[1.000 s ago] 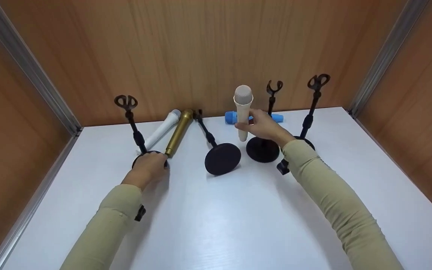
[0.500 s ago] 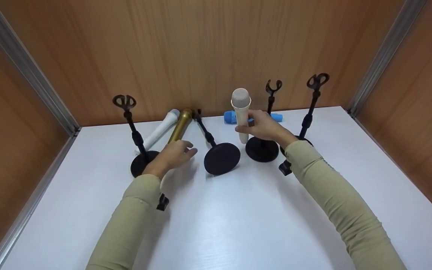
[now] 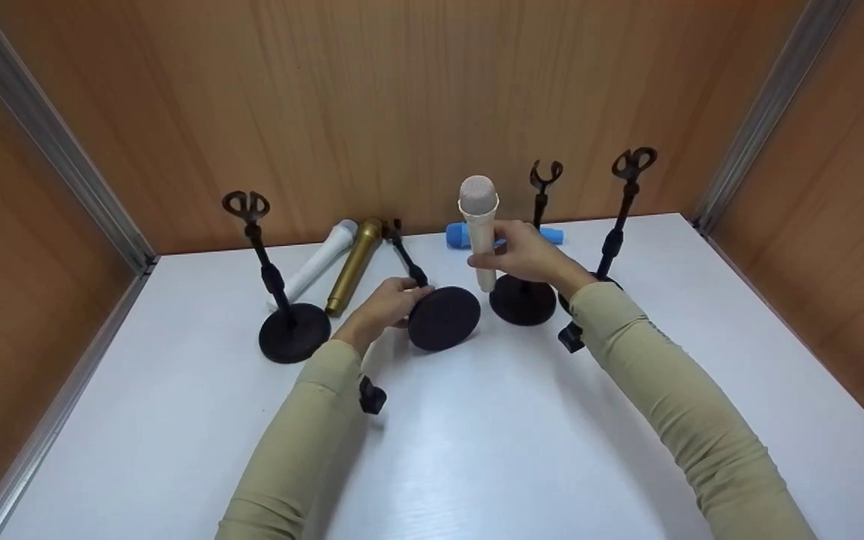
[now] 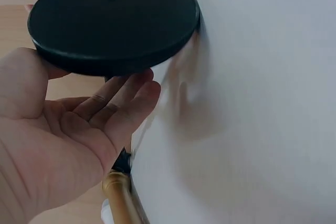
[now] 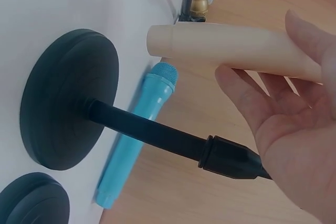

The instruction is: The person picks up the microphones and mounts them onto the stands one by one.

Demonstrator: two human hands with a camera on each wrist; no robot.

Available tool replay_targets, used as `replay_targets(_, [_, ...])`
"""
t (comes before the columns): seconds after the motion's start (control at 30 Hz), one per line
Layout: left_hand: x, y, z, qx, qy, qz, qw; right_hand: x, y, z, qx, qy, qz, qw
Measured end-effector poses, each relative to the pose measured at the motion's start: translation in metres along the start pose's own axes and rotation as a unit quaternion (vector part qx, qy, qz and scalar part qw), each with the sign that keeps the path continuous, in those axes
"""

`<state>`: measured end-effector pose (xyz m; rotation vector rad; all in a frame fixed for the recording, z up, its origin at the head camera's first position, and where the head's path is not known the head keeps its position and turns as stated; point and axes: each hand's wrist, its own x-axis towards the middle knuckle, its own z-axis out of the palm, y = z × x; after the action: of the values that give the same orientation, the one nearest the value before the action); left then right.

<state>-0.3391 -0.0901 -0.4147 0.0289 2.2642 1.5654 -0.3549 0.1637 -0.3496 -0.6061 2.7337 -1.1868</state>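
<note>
My right hand [image 3: 526, 251] pinches a cream-white microphone [image 3: 483, 232] by its handle, head up, above the table. In the right wrist view the handle of this microphone [image 5: 210, 44] lies between thumb and fingers. My left hand [image 3: 383, 304] is at a black microphone stand [image 3: 445, 319] that lies tipped over, its round base facing me. Seen from the left wrist, the loosely bent fingers [image 4: 131, 106] reach behind the stand's base [image 4: 113, 22], which hides the thumb tip. An upright black stand [image 3: 523, 300] with an open clip is beside my right hand.
A white microphone [image 3: 319, 262] and a gold microphone [image 3: 355, 268] lie at the back left. A blue microphone [image 3: 459, 235] lies behind the upright stand. Further stands are at left [image 3: 293, 334] and right [image 3: 612, 244]. Wooden panels [image 3: 402, 97] enclose the white table [image 3: 477, 450].
My left hand has moved right from the left stand, past the gold microphone, to the tipped stand. My right hand still holds the cream-white microphone, which has shifted slightly left and down.
</note>
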Motion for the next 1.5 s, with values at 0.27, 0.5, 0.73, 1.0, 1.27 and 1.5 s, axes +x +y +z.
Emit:
replay_targets(0.27, [0.004, 0.004, 0.011, -0.086, -0.011, -0.042, 0.9954, -0.002, -0.002, -0.002, 0.0, 0.013, -0.005, 1.0])
replay_targets(0.5, [0.009, 0.0, 0.018, -0.106, 0.012, -0.03, 0.9938, -0.001, -0.001, 0.002, -0.008, 0.01, -0.014, 1.0])
replay_targets(0.73, [0.007, 0.0, 0.024, -0.145, 0.009, -0.035, 0.9888, -0.002, -0.001, 0.006, -0.001, 0.005, -0.006, 1.0])
replay_targets(1.0, [0.004, 0.002, 0.025, -0.151, 0.015, -0.028, 0.988, -0.002, -0.003, 0.002, -0.012, 0.005, -0.001, 1.0])
replay_targets(1.27, [0.003, 0.006, 0.029, -0.151, 0.038, 0.005, 0.9878, -0.004, 0.0, 0.002, -0.013, 0.003, -0.004, 1.0])
replay_targets(1.5, [-0.004, 0.008, 0.025, -0.149, 0.08, 0.056, 0.984, -0.005, -0.003, -0.001, -0.014, 0.006, -0.002, 1.0])
